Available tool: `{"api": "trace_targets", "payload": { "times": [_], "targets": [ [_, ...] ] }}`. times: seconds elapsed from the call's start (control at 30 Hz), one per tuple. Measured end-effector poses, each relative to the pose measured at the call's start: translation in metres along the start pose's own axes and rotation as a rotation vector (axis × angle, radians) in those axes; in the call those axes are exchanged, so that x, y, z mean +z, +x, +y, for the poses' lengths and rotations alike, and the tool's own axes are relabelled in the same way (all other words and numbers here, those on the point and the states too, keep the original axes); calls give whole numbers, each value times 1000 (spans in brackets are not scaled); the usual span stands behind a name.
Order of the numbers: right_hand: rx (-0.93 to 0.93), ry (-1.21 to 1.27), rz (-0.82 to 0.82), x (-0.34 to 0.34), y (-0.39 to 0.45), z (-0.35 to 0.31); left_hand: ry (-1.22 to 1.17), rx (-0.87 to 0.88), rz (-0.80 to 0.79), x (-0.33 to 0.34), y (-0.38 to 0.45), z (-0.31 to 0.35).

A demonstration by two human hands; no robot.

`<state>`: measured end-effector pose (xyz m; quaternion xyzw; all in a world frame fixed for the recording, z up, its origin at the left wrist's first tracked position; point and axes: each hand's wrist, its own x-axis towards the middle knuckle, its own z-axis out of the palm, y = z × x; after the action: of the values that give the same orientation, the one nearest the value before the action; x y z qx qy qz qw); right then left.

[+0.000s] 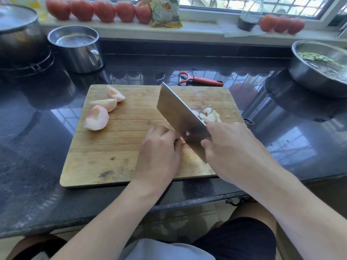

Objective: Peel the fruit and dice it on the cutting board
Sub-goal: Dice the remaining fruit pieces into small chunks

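A wooden cutting board (112,162) lies on the dark counter. Three peeled pale pink fruit wedges (97,118) rest on its far left part. My right hand (229,147) grips the handle of a broad cleaver (178,113), whose blade stands edge-down across the board's middle. My left hand (159,147) is curled over a fruit piece (182,141) pressed against the blade's left face; most of that piece is hidden under my fingers. A small heap of diced fruit (208,115) lies right of the blade.
A red-handled peeler (201,80) lies behind the board. A steel mug (77,47) and a lidded pot (16,32) stand at back left, a steel bowl with greens (319,72) at right. Red fruits (105,10) line the windowsill. The counter edge runs just below the board.
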<state>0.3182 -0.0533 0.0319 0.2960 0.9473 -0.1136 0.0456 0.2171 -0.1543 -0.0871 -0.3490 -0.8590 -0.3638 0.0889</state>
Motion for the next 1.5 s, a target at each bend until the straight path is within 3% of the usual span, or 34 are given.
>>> {"api": "trace_targets", "payload": {
  "times": [0.53,0.83,0.9,1.0,1.13,1.5],
  "targets": [
    [-67,24,-10,10,30,-11,12,3,25,3,1,-1],
    [-40,217,89,-23,40,44,10,79,2,1,-1,3],
    [-43,255,115,-30,35,45,-122,-10,11,-7,0,5],
    [-77,233,35,-24,26,35,-390,-275,170,-33,1,3],
    [-95,125,-73,4,29,15,-471,-481,279,-65,-4,-16],
    [23,127,10,-11,62,51,-405,-488,84,-76,-3,-19]
  ]
}}
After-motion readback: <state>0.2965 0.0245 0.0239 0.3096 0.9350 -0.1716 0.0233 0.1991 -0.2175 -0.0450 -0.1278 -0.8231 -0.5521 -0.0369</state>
